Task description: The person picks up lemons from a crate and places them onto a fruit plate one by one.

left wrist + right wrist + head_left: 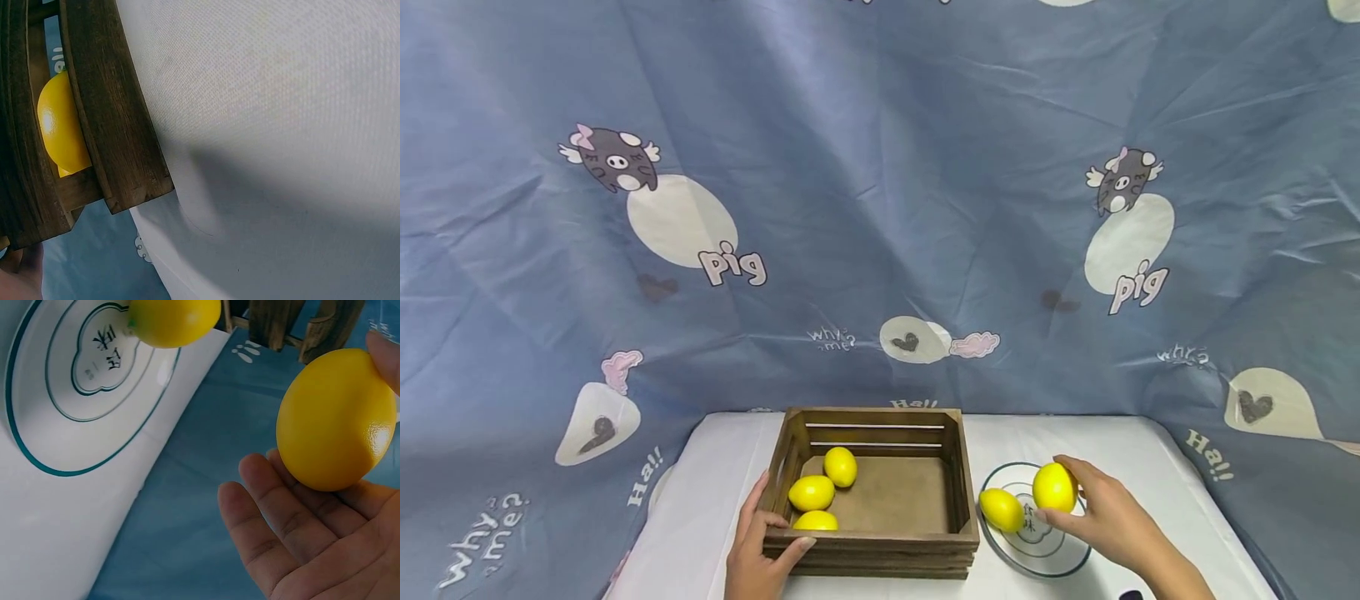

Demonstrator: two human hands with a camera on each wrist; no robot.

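The right hand (1112,521) grips a smooth yellow lemon (1055,487) between thumb and fingertips, lifted just above the round white plate with a dark green rim (1060,568) near the table's front right corner. A second yellow lemon (1001,509) lies on that plate's left side, just beside the held one. The left hand (758,554) has its fingers curled over the front left corner of the dark slatted wooden crate (880,550), clamped on its wall. Three more yellow lemons (812,492) sit in the crate's left half, close together. The white cloth-covered table (715,475) carries everything, backed by a blue cartoon-pig curtain (880,208).
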